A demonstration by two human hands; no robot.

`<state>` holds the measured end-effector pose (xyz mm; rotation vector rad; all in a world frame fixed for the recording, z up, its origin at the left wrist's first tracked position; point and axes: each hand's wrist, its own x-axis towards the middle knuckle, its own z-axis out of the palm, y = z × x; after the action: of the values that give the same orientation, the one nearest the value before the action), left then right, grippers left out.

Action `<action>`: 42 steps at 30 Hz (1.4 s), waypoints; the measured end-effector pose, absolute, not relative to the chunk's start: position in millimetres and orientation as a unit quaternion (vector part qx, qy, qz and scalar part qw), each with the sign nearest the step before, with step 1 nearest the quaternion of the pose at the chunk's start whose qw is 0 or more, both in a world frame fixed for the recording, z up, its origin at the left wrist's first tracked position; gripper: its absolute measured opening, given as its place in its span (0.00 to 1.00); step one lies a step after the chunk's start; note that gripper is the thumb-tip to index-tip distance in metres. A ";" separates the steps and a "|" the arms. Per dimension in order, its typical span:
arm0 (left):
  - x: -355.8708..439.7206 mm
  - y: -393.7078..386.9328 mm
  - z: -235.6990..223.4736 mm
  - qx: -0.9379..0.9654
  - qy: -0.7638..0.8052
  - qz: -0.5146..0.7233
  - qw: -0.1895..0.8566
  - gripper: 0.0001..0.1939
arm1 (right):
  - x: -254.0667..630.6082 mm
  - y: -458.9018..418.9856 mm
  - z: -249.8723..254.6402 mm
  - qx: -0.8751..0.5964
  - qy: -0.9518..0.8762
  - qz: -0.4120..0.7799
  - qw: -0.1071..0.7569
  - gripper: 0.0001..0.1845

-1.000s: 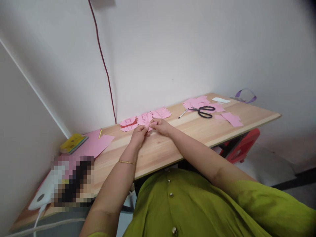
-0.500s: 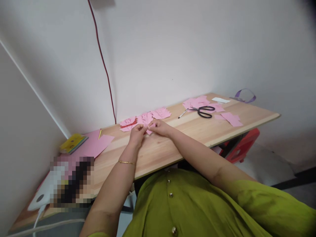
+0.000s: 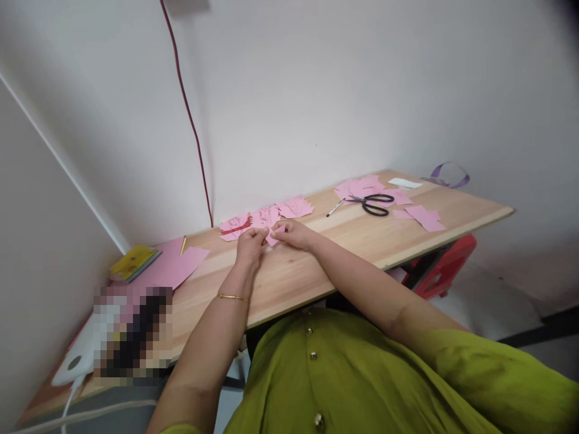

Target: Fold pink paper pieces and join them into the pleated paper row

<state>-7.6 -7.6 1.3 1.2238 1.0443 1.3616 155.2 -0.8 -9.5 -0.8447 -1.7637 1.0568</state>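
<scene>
A small folded piece of pink paper (image 3: 275,235) is pinched between my two hands, just above the wooden table (image 3: 289,277). My left hand (image 3: 251,244) grips its left side with thumb and fingers closed. On its other side my right hand (image 3: 293,234) holds it by the fingertips. Right behind my hands, cut pink paper pieces with jagged edges (image 3: 295,207) lie in a row along the wall. A red strip (image 3: 236,228) shows on the leftmost of them.
Black-handled scissors (image 3: 374,204) and a pen (image 3: 335,208) lie by pink scraps (image 3: 362,185) on the right. A white strip (image 3: 405,183) sits behind. Leftward are pink sheets (image 3: 187,265), a yellow pack (image 3: 133,262) and a white power strip (image 3: 75,364). A red stool (image 3: 447,271) stands beneath.
My fingers have shifted slightly on the pink paper, and a little more of it shows between my hands. Everything else on the table stays in place.
</scene>
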 end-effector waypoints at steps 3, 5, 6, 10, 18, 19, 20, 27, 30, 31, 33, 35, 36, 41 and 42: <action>-7.5 -7.9 1.1 0.494 0.432 0.561 0.504 0.17 | 155.0 -0.3 -10.2 -0.344 -0.715 0.424 0.436 0.15; -7.9 -7.7 1.0 0.485 0.432 0.564 0.510 0.17 | 154.5 0.2 -11.0 -0.355 -0.713 0.421 0.434 0.15; -8.5 -7.5 1.2 0.480 0.430 0.566 0.514 0.18 | 154.2 0.5 -11.4 -0.363 -0.708 0.419 0.437 0.15; -12.6 -7.4 1.6 0.475 0.431 0.539 0.546 0.19 | 154.0 1.4 -12.3 -0.403 -0.675 0.400 0.471 0.15; -12.9 -12.0 -2.7 0.537 0.424 0.454 0.571 0.14 | 153.5 -0.7 -11.4 -0.392 -0.638 0.430 0.505 0.15; -12.5 -12.5 -2.0 0.530 0.428 0.458 0.571 0.13 | 153.3 -1.0 -11.2 -0.386 -0.635 0.439 0.506 0.15; -12.3 -13.0 -0.8 0.521 0.431 0.460 0.575 0.13 | 153.1 -1.4 -10.9 -0.379 -0.632 0.448 0.506 0.15; -16.5 -13.9 10.1 0.399 0.392 0.422 0.713 0.06 | 154.2 -2.0 -7.2 -0.337 -0.596 0.492 0.538 0.16; -19.1 -11.8 8.7 0.365 0.374 0.423 0.740 0.05 | 154.4 -1.8 -7.2 -0.320 -0.597 0.507 0.533 0.16; -19.8 -11.1 7.6 0.364 0.368 0.423 0.744 0.05 | 154.2 -1.7 -7.4 -0.315 -0.600 0.514 0.527 0.15; -20.6 -9.9 5.7 0.372 0.356 0.421 0.747 0.04 | 153.6 -1.4 -7.5 -0.309 -0.603 0.520 0.520 0.13; -20.5 -9.0 5.0 0.376 0.360 0.430 0.738 0.06 | 153.0 -0.6 -7.2 -0.324 -0.593 0.508 0.534 0.15; -20.1 -8.7 5.2 0.374 0.368 0.442 0.727 0.08 | 152.7 0.1 -6.9 -0.339 -0.582 0.499 0.544 0.18; -16.8 -8.4 8.7 0.350 0.405 0.518 0.668 0.12 | 151.6 4.9 -5.1 -0.382 -0.510 0.524 0.566 0.19; -16.3 -8.7 9.4 0.347 0.407 0.528 0.659 0.11 | 151.1 5.6 -4.8 -0.374 -0.496 0.543 0.565 0.18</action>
<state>-16.3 -8.7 9.4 0.7850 0.9222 1.1960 151.1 5.6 -4.8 -0.8795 -1.1668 1.2781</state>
